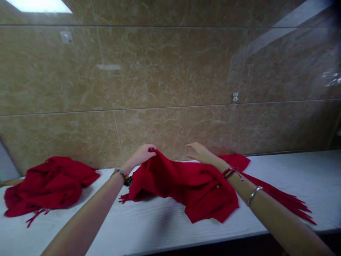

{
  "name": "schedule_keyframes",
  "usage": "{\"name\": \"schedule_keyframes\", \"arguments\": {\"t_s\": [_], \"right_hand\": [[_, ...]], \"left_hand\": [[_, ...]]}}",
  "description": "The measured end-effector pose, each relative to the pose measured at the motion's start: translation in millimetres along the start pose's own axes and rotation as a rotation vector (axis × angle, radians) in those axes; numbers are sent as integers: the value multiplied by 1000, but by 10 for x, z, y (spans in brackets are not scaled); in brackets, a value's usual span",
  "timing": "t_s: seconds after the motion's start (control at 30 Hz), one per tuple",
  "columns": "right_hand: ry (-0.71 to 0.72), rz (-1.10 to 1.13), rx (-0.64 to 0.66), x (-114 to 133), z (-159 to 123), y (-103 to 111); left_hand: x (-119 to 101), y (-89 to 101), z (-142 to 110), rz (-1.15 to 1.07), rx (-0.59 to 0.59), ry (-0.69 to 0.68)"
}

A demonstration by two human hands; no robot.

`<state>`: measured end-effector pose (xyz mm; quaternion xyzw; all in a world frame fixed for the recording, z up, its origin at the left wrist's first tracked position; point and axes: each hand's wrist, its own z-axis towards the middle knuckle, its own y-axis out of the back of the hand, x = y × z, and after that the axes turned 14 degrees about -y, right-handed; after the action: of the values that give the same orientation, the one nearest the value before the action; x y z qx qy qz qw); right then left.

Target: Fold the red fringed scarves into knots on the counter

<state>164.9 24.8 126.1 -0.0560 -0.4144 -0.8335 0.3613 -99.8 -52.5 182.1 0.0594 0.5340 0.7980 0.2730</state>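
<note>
A red fringed scarf (183, 181) lies loosely crumpled across the middle of the white table. My left hand (145, 153) pinches its upper left edge and lifts that part off the surface. Over the scarf's far edge hovers my right hand (198, 152), fingers apart and holding nothing. Fringe hangs at the scarf's left end, and long tassels (290, 204) spread on the table to the right, partly behind my right forearm. Whether those tassels belong to the same scarf I cannot tell.
Another crumpled red fringed cloth (53, 185) rests at the left of the white table (287, 170). A tan marbled tile wall (170, 71) stands directly behind the table. One wall socket (235, 96) is to the right. The table's front edge runs along the bottom.
</note>
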Motion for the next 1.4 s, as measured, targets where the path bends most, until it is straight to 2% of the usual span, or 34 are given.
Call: {"name": "schedule_keyframes", "arguments": {"t_s": [0.07,0.13,0.23,0.37,0.43,0.5,0.57,0.63,0.73,0.83,0.93,1.0,1.1,1.2,1.23,1.33,1.4], "right_hand": [[125,89,150,374,-66,-205],[124,155,292,640,-89,-321],[70,264,371,719,-49,-323],[-31,466,265,474,97,-144],[-86,569,159,364,180,-18],[-126,674,72,312,240,109],[-122,753,73,316,261,208],[-71,756,164,355,244,253],[-2,657,238,418,187,237],[-10,624,157,431,166,225],[-70,693,56,386,206,310],[-140,777,-6,326,256,405],[-218,870,-146,175,332,505],[-264,724,-291,-25,363,463],[-276,618,-276,-88,357,419],[-299,323,-127,-219,313,273],[-326,277,-152,-252,295,228]], "left_hand": [[-174,-90,54,-83,-5,-96],[-254,-185,58,-120,4,-138],[-136,-317,-59,-155,46,-90],[242,-460,-295,-191,112,8],[377,-503,-341,-210,76,35],[416,-524,-318,-226,19,50],[347,-537,-252,-295,-36,48],[190,-558,-184,-460,-66,3],[-72,-631,-133,-626,30,-95],[-166,-744,-153,-486,148,-63],[-27,-815,-209,-317,111,-40],[122,-778,-242,-159,69,5],[284,-573,-254,58,-40,149],[309,-297,-221,189,-129,220],[298,-217,-210,225,-112,226],[284,-42,-201,259,-45,240],[319,22,-225,262,-78,247]]}}
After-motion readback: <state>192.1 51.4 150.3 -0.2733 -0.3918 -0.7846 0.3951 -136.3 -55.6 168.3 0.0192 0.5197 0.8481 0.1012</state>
